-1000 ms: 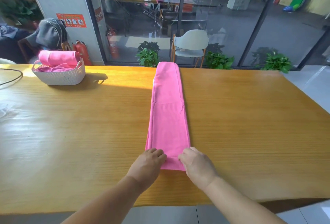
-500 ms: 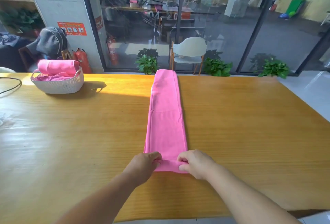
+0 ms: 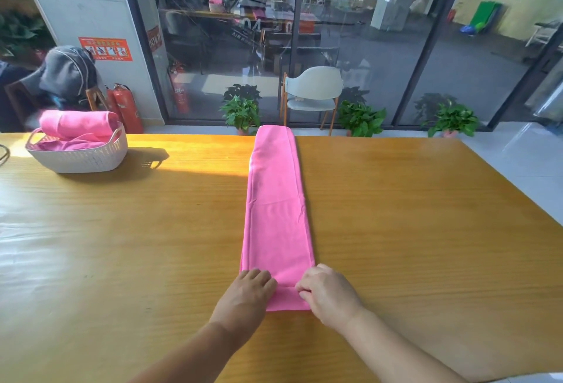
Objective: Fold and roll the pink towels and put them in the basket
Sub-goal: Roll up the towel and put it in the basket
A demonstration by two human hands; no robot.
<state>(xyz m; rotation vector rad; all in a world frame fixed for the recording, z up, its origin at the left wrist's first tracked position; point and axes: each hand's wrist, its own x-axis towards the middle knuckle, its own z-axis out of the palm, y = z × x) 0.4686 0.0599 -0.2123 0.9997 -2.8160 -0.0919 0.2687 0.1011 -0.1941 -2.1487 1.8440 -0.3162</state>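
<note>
Now: pink towel (image 3: 277, 215) lies as long narrow strip on table (image 3: 426, 230), lengthwise for rolling. Left hand (image 3: 246, 294), right hand (image 3: 329, 294) pinch near-end fold, apparently starting roll. Basket (image 3: 79, 157) far left, holding rolled towels.

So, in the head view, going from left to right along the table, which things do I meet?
White basket holding pink towels → left hand → long folded pink towel → right hand.

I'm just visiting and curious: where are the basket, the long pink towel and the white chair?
basket (image 3: 82, 159): head view, its front wall.
long pink towel (image 3: 275, 215): head view, middle of the flat strip.
white chair (image 3: 315, 82): head view, its backrest.
</note>
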